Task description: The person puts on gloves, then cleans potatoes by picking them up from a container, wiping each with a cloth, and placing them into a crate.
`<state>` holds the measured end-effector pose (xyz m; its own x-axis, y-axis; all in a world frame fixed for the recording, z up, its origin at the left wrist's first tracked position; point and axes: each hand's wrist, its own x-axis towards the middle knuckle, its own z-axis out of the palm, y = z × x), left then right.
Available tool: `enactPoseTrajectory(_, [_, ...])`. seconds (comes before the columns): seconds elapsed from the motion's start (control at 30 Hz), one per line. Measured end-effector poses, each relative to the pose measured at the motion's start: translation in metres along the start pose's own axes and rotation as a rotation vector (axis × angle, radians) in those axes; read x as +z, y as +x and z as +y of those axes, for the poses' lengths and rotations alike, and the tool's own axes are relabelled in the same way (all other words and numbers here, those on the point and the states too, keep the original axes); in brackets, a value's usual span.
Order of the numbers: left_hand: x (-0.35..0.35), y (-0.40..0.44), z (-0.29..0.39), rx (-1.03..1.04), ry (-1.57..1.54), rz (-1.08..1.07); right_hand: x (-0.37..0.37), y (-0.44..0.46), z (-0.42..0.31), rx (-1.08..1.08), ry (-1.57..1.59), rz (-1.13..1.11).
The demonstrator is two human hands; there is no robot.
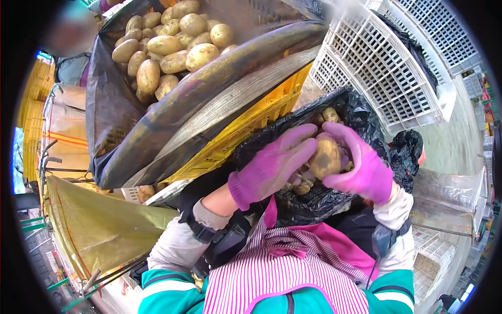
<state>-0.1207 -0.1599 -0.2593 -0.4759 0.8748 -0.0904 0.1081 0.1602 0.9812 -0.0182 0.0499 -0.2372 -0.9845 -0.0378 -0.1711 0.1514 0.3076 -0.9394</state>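
A potato (pixel 325 158) with a brownish patch is held between my two gloved hands, above a black plastic bag (pixel 308 206). My right hand (pixel 358 162), in a pink-purple glove, curls round the potato's right side. On its left side lies my left hand (pixel 280 165), gloved alike, its fingers together and reaching over toward the potato. More potatoes (pixel 330 115) show inside the black bag, partly hidden by my hands. Up and to the left, many potatoes (pixel 164 45) are heaped in a dark-lined container (pixel 209 76).
A yellow crate (pixel 246 123) supports the dark liner. White plastic crates (pixel 379 63) stand at the upper right. An olive sheet (pixel 104 225) hangs at the lower left. Part of another person (pixel 73 70) shows at the upper left.
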Motion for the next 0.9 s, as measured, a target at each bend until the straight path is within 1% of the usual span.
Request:
enactPoseTrajectory(0.03, [0.002,0.002,0.003,0.094,0.049,-0.042,0.003,-0.007,-0.003,-0.099,-0.104,0.023])
enactPoseTrajectory(0.07, [0.007,0.007,0.01,-0.018,-0.141,-0.016,0.008,-0.011,-0.006,-0.107,-0.107,0.026])
enactPoseTrajectory(0.1, [0.009,0.011,0.016,-0.132,-0.332,0.009,0.015,-0.014,-0.008,-0.058,-0.018,0.119])
enactPoseTrajectory(0.13, [0.01,0.015,0.006,-0.126,-0.325,0.009,0.018,-0.016,-0.007,-0.01,0.073,0.21])
enactPoseTrajectory(0.17, [0.011,0.019,-0.013,0.035,-0.234,0.005,0.022,-0.014,0.009,-0.087,0.118,0.282])
enactPoseTrajectory(0.2, [0.011,0.02,-0.011,0.116,-0.179,0.0,0.024,-0.013,0.008,-0.097,0.121,0.283])
enactPoseTrajectory(0.23, [0.011,0.022,-0.006,0.197,-0.125,0.0,0.029,-0.011,0.006,-0.074,0.205,0.34])
enactPoseTrajectory(0.27, [0.015,0.02,0.001,0.153,-0.088,0.058,0.034,-0.009,0.004,-0.045,0.29,0.395])
enactPoseTrajectory(0.3, [0.02,0.018,0.009,0.108,-0.053,0.114,0.039,-0.004,0.005,-0.146,0.032,0.488])
enactPoseTrajectory(0.33, [0.023,0.018,0.009,0.109,-0.047,0.108,0.042,-0.004,0.005,-0.148,0.036,0.495])
enactPoseTrajectory(0.4, [0.031,0.018,0.001,0.109,-0.137,0.152,0.047,-0.005,0.008,-0.185,-0.239,0.512])
enactPoseTrajectory(0.43, [0.035,0.02,-0.002,0.12,-0.175,0.182,0.049,-0.003,0.014,-0.24,-0.304,0.548])
enactPoseTrajectory(0.57, [0.037,0.016,0.007,0.081,-0.16,0.209,0.046,-0.009,0.007,-0.189,-0.297,0.543])
enactPoseTrajectory(0.63, [0.032,0.019,0.003,0.118,-0.263,0.197,0.045,-0.012,0.01,-0.136,-0.034,0.491])
enactPoseTrajectory(0.67, [0.029,0.021,-0.003,0.12,-0.261,0.194,0.044,-0.014,0.007,-0.137,-0.034,0.494])
enactPoseTrajectory(0.73, [0.025,0.022,-0.01,0.231,-0.272,0.149,0.042,-0.018,-0.002,-0.068,0.26,0.44])
enactPoseTrajectory(0.77, [0.022,0.021,-0.011,0.266,-0.277,0.135,0.042,-0.019,-0.001,-0.065,0.262,0.439])
enactPoseTrajectory(0.8, [0.018,0.019,-0.001,0.152,-0.265,0.118,0.041,-0.018,0.002,-0.101,0.189,0.432])
enactPoseTrajectory(0.83, [0.019,0.019,0.001,0.099,-0.257,0.109,0.039,-0.018,0.004,-0.14,0.115,0.426])
enactPoseTrajectory(0.87, [0.019,0.019,0.003,0.045,-0.248,0.099,0.038,-0.019,0.004,-0.142,0.114,0.429])
enactPoseTrajectory(0.9, [0.025,0.021,0.001,0.099,-0.264,0.093,0.037,-0.019,0.004,-0.17,-0.026,0.41])
